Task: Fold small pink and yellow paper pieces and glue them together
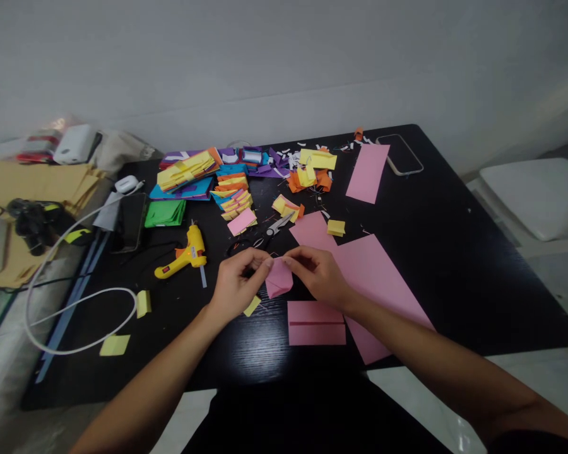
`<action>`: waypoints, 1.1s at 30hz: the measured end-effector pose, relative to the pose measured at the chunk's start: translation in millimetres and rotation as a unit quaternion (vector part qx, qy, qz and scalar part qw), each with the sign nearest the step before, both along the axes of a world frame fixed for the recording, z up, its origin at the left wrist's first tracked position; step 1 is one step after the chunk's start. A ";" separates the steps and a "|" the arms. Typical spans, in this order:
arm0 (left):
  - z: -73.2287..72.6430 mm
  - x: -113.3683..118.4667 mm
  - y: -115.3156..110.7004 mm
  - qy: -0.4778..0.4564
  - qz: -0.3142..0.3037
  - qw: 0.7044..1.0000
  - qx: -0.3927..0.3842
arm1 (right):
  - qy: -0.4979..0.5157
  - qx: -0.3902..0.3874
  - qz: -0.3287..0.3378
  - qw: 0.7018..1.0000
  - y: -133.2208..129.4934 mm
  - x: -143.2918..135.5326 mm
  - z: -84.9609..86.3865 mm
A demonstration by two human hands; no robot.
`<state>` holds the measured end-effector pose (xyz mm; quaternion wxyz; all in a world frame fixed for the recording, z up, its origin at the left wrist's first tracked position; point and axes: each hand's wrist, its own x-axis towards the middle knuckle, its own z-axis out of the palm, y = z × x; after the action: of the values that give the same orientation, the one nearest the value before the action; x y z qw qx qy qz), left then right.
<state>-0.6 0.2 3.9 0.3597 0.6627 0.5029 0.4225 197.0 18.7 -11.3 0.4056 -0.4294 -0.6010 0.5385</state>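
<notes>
Between my two hands is a small folded piece of pink paper, held above the black table. My left hand pinches its upper left corner between thumb and forefinger. At the upper right corner, my right hand pinches it the same way. Below lies a pink paper rectangle with a dark line across its middle. A large pink sheet lies partly under my right forearm, and another pink sheet is just beyond my right hand. Scissors rest beyond my hands, their handles partly hidden.
A yellow glue gun lies left of my hands. Folded yellow and orange papers, a green stack and paper scraps cover the back. A phone-shaped case is at the back right. A white cable loops over the left edge.
</notes>
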 end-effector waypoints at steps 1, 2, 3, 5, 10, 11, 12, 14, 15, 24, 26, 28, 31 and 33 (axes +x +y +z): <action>-0.1 -0.6 0.4 -0.005 0.007 1.000 -0.002 | -0.004 -0.001 -0.006 1.000 0.8 0.2 -0.2; -0.1 -1.1 1.0 -0.009 0.014 1.000 -0.005 | -0.004 -0.003 -0.013 1.000 1.5 0.4 -0.5; 0.1 -1.6 1.6 -0.013 0.022 1.000 -0.007 | -0.001 -0.008 -0.019 1.000 2.1 0.5 -0.8; 0.9 -2.1 2.7 -0.023 0.040 0.999 -0.014 | 0.014 -0.025 -0.025 0.999 2.7 0.2 -1.3; 1.6 -0.5 4.6 -0.086 0.068 0.993 -0.054 | 0.045 -0.043 -0.010 0.998 0.8 -3.1 -2.6; 1.1 0.0 4.8 -0.097 0.067 0.991 -0.062 | 0.045 -0.045 -0.001 0.998 0.3 -3.8 -2.9; 0.3 0.5 5.0 -0.105 0.064 0.990 -0.070 | 0.043 -0.047 0.007 0.998 0.0 -4.2 -3.4; -2.0 1.2 5.0 -0.113 0.052 0.988 -0.087 | 0.031 -0.045 0.008 0.998 0.3 -4.1 -4.4; -3.3 1.5 4.9 -0.112 0.045 0.988 -0.091 | 0.024 -0.041 0.002 0.999 0.8 -3.7 -5.0; -8.7 0.9 2.5 0.098 0.019 0.993 0.068 | -0.041 0.041 -0.002 0.998 -0.2 -2.2 -2.5; -6.7 0.9 2.3 0.108 0.034 0.991 0.074 | -0.045 0.058 -0.001 0.997 -1.7 -2.7 -1.4; -5.0 1.1 2.2 0.098 0.053 0.991 0.070 | -0.052 0.079 -0.005 0.996 -2.7 -2.9 -0.8; -4.4 0.6 2.3 0.085 0.076 0.992 0.062 | -0.065 0.112 -0.017 0.991 -3.2 -2.7 -1.0; -5.1 -0.4 2.1 0.079 0.087 0.992 0.050 | -0.078 0.131 -0.039 0.988 -2.8 -2.3 -1.5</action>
<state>-1.1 2.2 -1.2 0.2472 0.6646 0.5638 0.4235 194.6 15.9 -12.8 0.4311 -0.4362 -0.6790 0.4036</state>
